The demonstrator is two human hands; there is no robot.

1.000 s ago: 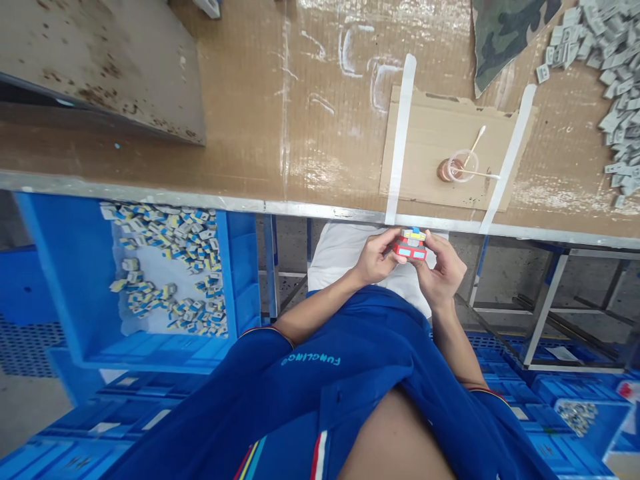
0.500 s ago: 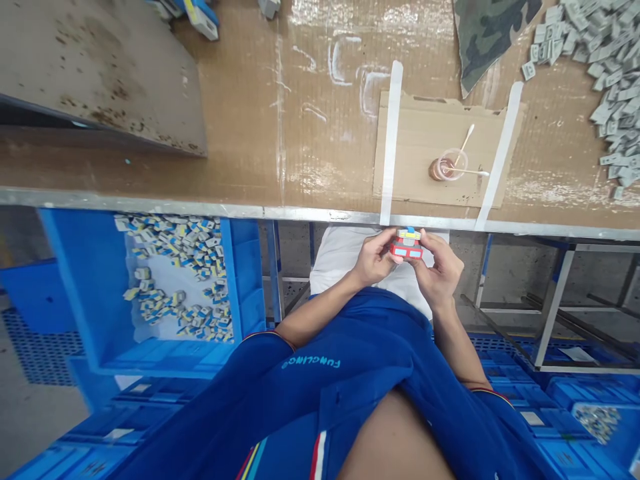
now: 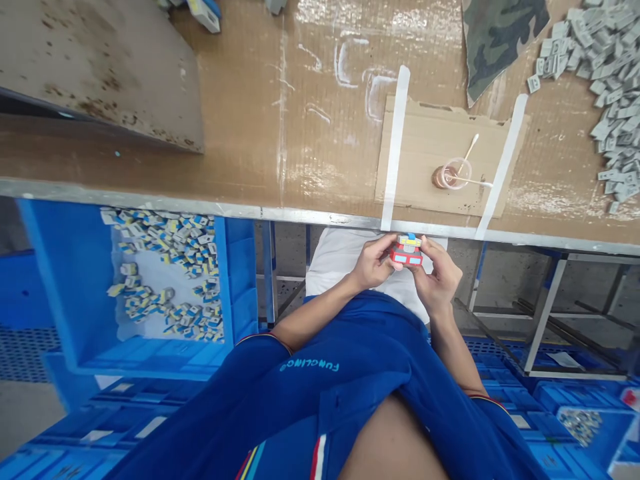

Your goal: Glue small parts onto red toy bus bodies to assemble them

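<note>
Between my two hands, over my lap at the table's front edge, is a small red and grey toy piece with light blue panels and a yellow and blue top; it looks like part of a toy vehicle. My left hand pinches its left side with thumb and fingers. On the other side, my right hand grips it by the right edge. Just beyond, a small clear cup of reddish-brown liquid stands on a cardboard sheet, with two cotton swabs leaning in it.
White tape strips cross the cardboard on the table. Many grey pieces lie at the right by a camouflage cloth. At the left stand a grey box and, lower, a blue crate of small white, blue and yellow pieces.
The view has shifted slightly. Both hands keep hold of the toy piece, which is tilted a little differently, showing more of its yellow and blue top.
</note>
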